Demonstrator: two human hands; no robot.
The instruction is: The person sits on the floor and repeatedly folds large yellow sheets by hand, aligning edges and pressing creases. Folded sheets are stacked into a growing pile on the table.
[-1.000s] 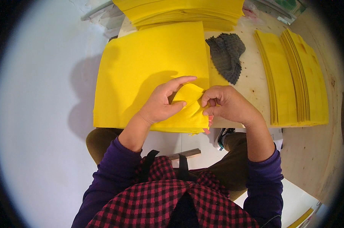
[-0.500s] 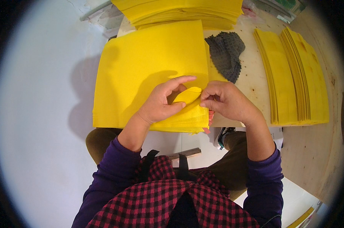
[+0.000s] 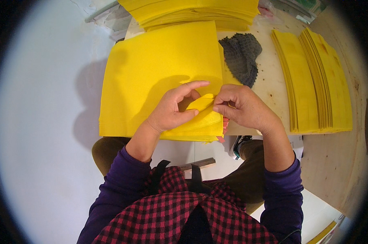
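Observation:
A stack of large yellow sheets (image 3: 163, 53) lies in front of me, its near right corner curled upward. My left hand (image 3: 174, 105) holds that curled corner, thumb laid on the fold, index finger stretched above it, the other fingers partly hidden. At the stack's right edge, my right hand (image 3: 243, 106) pinches the sheet's edge between thumb and bent fingers. How many sheets are in the pinch is hidden. Small red strips (image 3: 225, 125) stick out from the stack's side just below my right fingers.
A crumpled dark grey cloth (image 3: 241, 57) lies on the wooden table (image 3: 271, 77) beyond my right hand. Two narrow yellow stacks (image 3: 295, 81) stand at the right. Another yellow pile (image 3: 192, 14) sits at the far side. Below the table edge are my legs and a wooden bar (image 3: 200, 164).
My right hand has shifted slightly up and left along the sheet's edge. The curled corner has changed shape a little. My left hand stays in place.

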